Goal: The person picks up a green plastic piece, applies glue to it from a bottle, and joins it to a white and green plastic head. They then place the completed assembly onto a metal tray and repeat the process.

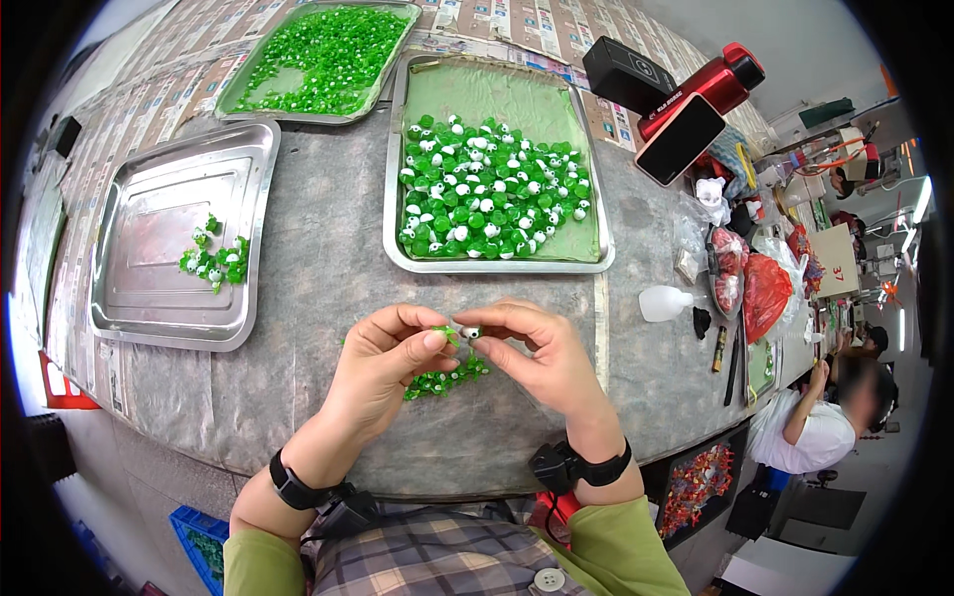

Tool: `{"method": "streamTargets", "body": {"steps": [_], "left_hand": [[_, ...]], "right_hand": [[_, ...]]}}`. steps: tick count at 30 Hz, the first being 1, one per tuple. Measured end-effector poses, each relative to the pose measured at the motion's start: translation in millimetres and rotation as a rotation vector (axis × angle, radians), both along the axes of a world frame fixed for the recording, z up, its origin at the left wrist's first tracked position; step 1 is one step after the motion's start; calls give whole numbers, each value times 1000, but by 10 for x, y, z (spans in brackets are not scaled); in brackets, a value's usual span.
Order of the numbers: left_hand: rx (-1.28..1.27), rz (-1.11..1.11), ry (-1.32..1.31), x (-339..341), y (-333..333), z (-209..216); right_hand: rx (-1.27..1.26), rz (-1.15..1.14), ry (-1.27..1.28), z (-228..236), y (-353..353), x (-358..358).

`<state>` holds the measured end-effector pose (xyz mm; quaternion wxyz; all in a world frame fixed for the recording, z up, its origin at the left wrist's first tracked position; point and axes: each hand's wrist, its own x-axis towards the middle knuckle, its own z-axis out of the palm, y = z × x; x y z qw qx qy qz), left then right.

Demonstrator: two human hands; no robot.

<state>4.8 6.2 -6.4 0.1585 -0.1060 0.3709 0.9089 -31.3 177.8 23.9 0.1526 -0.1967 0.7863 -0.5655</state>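
Note:
My left hand [383, 363] is closed in a pinch on a small bright green plastic piece [450, 335]. Against it, my right hand [542, 363] pinches a white and green ball [471, 332] with a black eye dot. The two parts meet or nearly meet between my fingertips; I cannot tell whether they are joined. Below my hands lies a small heap of loose green pieces [444, 381]. Beyond them, a metal tray [497, 266] lined with green holds many green and white balls [487, 189]. A shallower metal tray [149, 263] at left carries several green-and-white pieces [217, 262].
Another tray [288, 84] full of green pieces stands at the far left. A black box [628, 74], red bottle [723, 79] and phone [681, 139] sit far right. Nearer are a white plastic bottle [664, 303] and red bags [765, 296]. A person [810, 427] sits at right.

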Motion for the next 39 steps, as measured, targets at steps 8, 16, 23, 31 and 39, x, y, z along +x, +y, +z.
{"method": "streamTargets", "body": {"steps": [8, 16, 23, 31, 39], "left_hand": [[47, -38, 16, 11, 18, -16], [66, -77, 8, 23, 39, -22], [35, -31, -14, 23, 31, -23], [-3, 22, -19, 27, 23, -28], [-156, 41, 43, 31, 56, -32]], "right_hand": [[-235, -99, -219, -98, -40, 91], [-372, -132, -324, -149, -23, 94], [-383, -192, -492, -79, 5, 92], [-494, -199, -416, -115, -29, 85], [-410, -124, -341, -126, -7, 105]]}}
